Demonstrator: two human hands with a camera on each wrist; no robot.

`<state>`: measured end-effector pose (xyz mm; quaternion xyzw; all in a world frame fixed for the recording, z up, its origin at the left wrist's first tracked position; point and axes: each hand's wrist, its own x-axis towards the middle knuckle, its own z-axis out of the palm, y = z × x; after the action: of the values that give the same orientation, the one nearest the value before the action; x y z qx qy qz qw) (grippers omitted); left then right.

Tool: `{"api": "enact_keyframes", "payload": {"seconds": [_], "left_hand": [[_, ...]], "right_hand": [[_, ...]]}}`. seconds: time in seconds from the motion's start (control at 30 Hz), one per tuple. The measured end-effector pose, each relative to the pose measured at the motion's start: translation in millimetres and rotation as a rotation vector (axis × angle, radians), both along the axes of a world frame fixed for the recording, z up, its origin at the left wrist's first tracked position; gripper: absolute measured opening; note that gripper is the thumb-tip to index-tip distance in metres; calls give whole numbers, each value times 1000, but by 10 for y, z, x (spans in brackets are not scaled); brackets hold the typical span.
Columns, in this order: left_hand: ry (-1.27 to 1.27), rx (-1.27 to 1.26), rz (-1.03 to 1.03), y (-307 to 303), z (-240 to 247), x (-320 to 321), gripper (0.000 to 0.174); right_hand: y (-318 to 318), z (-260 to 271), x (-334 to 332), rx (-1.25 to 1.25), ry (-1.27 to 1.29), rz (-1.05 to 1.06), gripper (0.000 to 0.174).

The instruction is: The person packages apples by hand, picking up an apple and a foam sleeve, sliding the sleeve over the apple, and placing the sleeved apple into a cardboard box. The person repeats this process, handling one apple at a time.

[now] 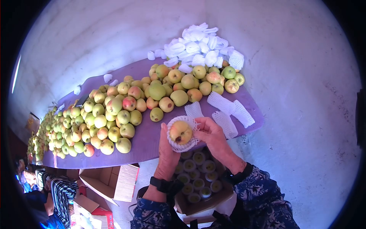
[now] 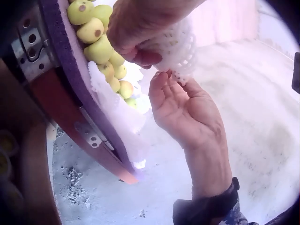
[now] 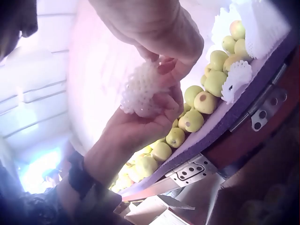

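Note:
A yellow apple [image 1: 180, 131] with a dark blemish sits in a white foam net sleeve [image 1: 170, 142], its top showing through the opening. My left hand [image 1: 167, 150] holds the wrapped apple from the left, fingers behind and under it. On the other side, my right hand [image 1: 216, 140] pinches the sleeve's edge between thumb and fingers. From the left wrist, the right hand [image 2: 190, 112] has its fingertips at the lower rim of the netting [image 2: 176, 54]. In the right wrist view the left hand [image 3: 145, 129] cups the netted fruit from below.
A long heap of apples [image 1: 114, 110] covers much of the purple padded table [image 1: 152, 152]. Spare foam sleeves [image 1: 228, 105] lie at its right end, with more piled behind [image 1: 198, 44]. Below me stands a carton of wrapped apples [image 1: 225, 194]; another open carton [image 1: 110, 179] is left.

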<state>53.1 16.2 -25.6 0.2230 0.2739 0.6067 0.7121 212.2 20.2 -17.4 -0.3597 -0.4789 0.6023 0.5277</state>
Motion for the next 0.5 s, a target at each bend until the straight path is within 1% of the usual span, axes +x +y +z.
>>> {"api": "enact_keyframes", "payload": {"seconds": [0.1,0.23,0.3,0.5], "left_hand": [[-66,-21,-21,7,-10,-21,62],[-137,5,-48,9,7,-29,63],[-90,24,-2,15,1,-4,64],[-17,41,37,-22,33,5,66]], "right_hand": [[-13,67,18,-30,75,33,38],[26,-4,29,27,92,61,44],[20,14,32,21,85,71,46],[31,-42,17,-192,54,108,45]]}}
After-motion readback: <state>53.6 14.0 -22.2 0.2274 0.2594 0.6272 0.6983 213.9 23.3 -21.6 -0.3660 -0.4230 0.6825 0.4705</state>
